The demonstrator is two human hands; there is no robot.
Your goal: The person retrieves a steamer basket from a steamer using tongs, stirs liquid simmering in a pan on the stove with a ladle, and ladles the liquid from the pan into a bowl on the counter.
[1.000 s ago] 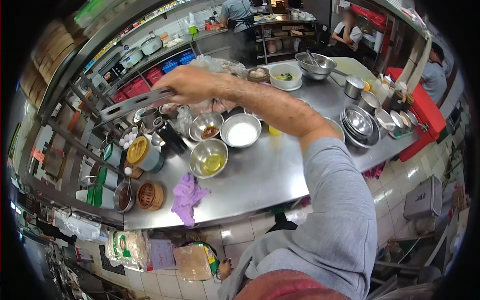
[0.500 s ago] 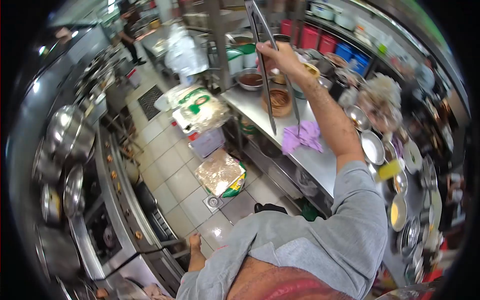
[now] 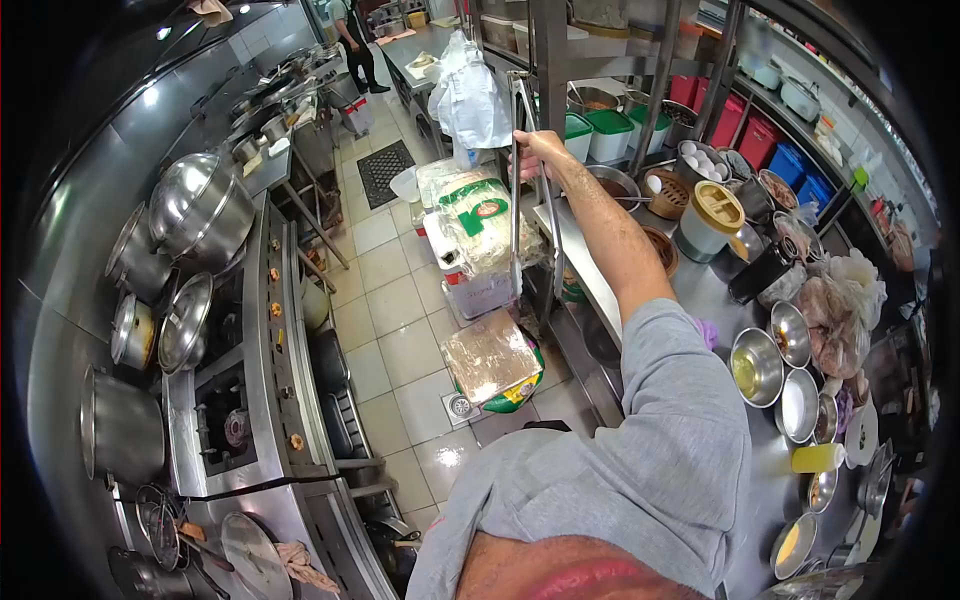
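My right hand [image 3: 538,150] is raised in front of me, its fingers closed around a pair of long metal tongs [image 3: 517,225]. The tongs hang tips down, their two arms spread apart, with nothing visible between them. Behind them are plastic-wrapped packages [image 3: 470,215] with green print, stacked on a bin on the floor. Beside my forearm is the steel counter [image 3: 590,265], with a bamboo steamer [image 3: 660,245] partly hidden behind the arm. A bit of purple cloth [image 3: 707,332] shows past my sleeve. My left hand is out of view.
On the left is a gas stove [image 3: 240,410] with large steel pots [image 3: 205,205]. A tiled aisle [image 3: 390,300] runs ahead, with a foil-topped sack [image 3: 493,355] and a black mat [image 3: 386,172]. Metal bowls [image 3: 757,365] crowd the right counter. Another person [image 3: 352,45] stands far ahead.
My view has turned right to left, toward the aisle and stove. My right hand has carried the tongs off the counter to in front of the wrapped packages. My left hand has left view.
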